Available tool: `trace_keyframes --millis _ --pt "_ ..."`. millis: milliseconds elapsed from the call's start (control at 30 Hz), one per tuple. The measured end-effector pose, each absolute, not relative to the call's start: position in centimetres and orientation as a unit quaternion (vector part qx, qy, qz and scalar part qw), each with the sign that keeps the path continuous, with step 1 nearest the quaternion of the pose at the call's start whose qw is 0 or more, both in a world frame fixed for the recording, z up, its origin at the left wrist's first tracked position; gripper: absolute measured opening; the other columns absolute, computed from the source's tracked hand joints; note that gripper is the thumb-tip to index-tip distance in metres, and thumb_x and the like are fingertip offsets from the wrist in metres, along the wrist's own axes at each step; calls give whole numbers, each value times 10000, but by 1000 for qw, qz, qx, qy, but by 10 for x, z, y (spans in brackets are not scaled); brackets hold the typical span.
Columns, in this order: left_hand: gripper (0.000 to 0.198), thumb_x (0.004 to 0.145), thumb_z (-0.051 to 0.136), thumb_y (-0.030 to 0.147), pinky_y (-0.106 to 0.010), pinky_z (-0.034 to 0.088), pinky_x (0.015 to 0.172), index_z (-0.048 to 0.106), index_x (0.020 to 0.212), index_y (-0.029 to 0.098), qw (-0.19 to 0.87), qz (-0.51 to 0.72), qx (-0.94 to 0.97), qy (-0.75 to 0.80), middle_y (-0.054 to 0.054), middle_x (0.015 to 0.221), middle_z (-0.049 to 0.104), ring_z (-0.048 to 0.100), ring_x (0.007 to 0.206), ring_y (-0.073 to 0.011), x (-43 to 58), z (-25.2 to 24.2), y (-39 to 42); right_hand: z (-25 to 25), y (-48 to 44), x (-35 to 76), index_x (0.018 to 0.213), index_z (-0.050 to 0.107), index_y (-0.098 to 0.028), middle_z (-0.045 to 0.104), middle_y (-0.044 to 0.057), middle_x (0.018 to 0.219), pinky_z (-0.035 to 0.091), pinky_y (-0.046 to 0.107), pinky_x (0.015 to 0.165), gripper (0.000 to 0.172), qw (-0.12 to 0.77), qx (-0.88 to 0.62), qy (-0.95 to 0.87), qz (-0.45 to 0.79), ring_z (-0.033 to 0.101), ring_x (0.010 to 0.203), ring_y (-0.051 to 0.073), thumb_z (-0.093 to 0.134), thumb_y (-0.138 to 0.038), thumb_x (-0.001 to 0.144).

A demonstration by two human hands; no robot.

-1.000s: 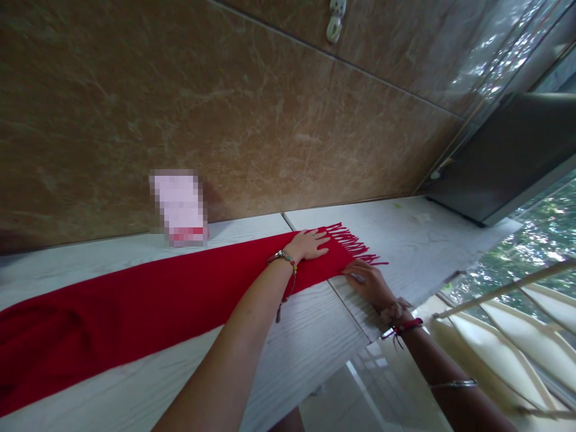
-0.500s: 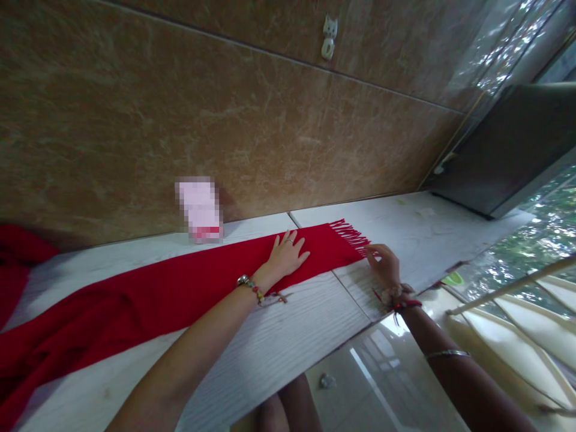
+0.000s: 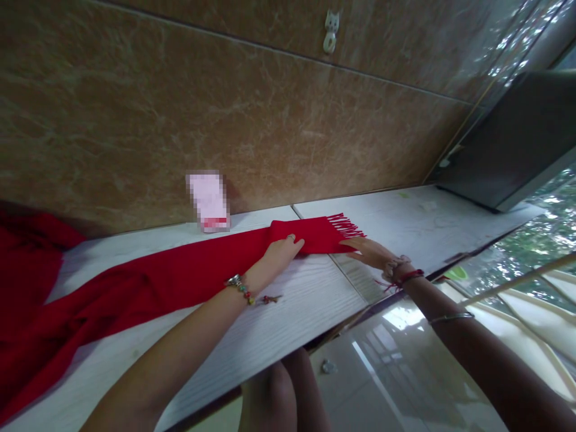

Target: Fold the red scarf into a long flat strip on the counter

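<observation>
A long red scarf (image 3: pixel 198 264) lies lengthwise over a white wood-grain ledge (image 3: pixel 288 318). Its fringe (image 3: pixel 345 225) is at the right end, and the left part is rumpled. My left hand (image 3: pixel 281 255), wearing a ring and a beaded bracelet, is curled on the scarf's near side with the cloth gripped under its fingers. Close by, the scarf's far edge makes a small step. My right hand (image 3: pixel 369 252) is at the near corner of the fringed end, fingers stretched out and touching the cloth edge.
A blurred pink-white upright item (image 3: pixel 209 201) leans against the brown tiled wall (image 3: pixel 252 120). Above, a white cat-shaped hook (image 3: pixel 331 31) is on the wall. A dark box-like appliance (image 3: pixel 508 144) stands at right. The ledge drops to a shiny floor (image 3: pixel 373 372), beside a cream metal rack (image 3: pixel 531 324).
My left hand has gone from lying spread on the scarf to curling on its cloth, which now steps at the far edge. My right fingers have straightened and moved left onto the scarf's corner.
</observation>
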State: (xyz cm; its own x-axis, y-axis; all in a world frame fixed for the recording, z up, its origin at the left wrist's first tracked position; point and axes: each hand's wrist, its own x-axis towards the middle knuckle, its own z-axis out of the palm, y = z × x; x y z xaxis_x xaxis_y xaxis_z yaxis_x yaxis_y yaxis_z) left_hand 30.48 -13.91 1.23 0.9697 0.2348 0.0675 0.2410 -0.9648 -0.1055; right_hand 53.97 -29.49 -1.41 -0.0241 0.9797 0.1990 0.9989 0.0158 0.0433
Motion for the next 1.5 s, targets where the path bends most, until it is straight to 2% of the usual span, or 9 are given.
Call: trace_keyframes --millis 67,233,567,800,967,1067,1267,1367,1500 --pt "383 836 332 34 -258 475 657 430 1185 156 49 -28 -989 -140 -124 1043 563 597 857 -179 297 13 -133 -15 -290 535 1077 573 -178 640 80 1036 481 343 801 311 43 -688 -716 -108 591 934 196 468 -157 786" --pt "362 810 362 29 -278 479 662 482 1133 140 42 -23 -985 -164 -118 929 626 608 856 -203 290 13 -124 -19 -281 532 845 649 -167 675 73 865 484 328 731 268 25 -676 -717 -169 612 802 190 424 -57 750" --pt "338 799 377 -9 -270 463 773 543 1055 136 3 -25 -993 -117 -101 983 621 580 925 -171 290 14 -125 -14 -289 537 695 636 -150 633 77 693 405 292 640 230 -25 -658 -713 -242 555 662 168 443 -162 819" --pt "389 805 351 -2 -246 465 719 481 1136 156 15 -33 -990 -135 -105 1052 559 573 909 -165 287 16 -126 -22 -284 534 859 639 -179 644 51 784 414 286 656 273 11 -632 -738 -238 557 714 154 376 -108 838" --pt "274 827 376 69 -279 479 669 525 1047 136 63 -59 -983 -161 -104 924 589 588 865 -204 293 11 -131 -22 -277 535 737 648 -168 644 62 721 419 285 633 263 7 -642 -733 -223 564 673 159 405 -126 829" --pt "268 818 368 31 -275 478 690 540 1007 109 41 -51 -985 -157 -109 886 616 599 851 -194 292 10 -127 -16 -277 536 720 644 -152 645 81 718 423 293 641 253 9 -635 -739 -225 574 685 172 418 -159 835" --pt "358 775 373 -39 -264 440 816 558 1032 129 -18 -78 -988 -129 -96 995 630 584 917 -159 286 11 -110 0 -279 533 748 649 -178 654 74 752 444 308 667 228 45 -647 -732 -209 588 728 180 458 -264 837" --pt "368 770 375 -38 -252 426 841 577 1011 151 -43 -77 -991 -104 -71 1001 637 575 935 -144 286 11 -109 2 -277 526 847 644 -180 664 77 862 465 315 721 166 82 -650 -729 -199 595 814 185 485 -210 809" --pt "376 776 358 -32 -245 411 862 579 1007 165 -50 -71 -992 -92 -64 1055 622 561 963 -134 286 11 -109 0 -275 518 972 615 -199 664 60 913 488 319 720 240 100 -662 -722 -172 602 829 178 471 -142 789"
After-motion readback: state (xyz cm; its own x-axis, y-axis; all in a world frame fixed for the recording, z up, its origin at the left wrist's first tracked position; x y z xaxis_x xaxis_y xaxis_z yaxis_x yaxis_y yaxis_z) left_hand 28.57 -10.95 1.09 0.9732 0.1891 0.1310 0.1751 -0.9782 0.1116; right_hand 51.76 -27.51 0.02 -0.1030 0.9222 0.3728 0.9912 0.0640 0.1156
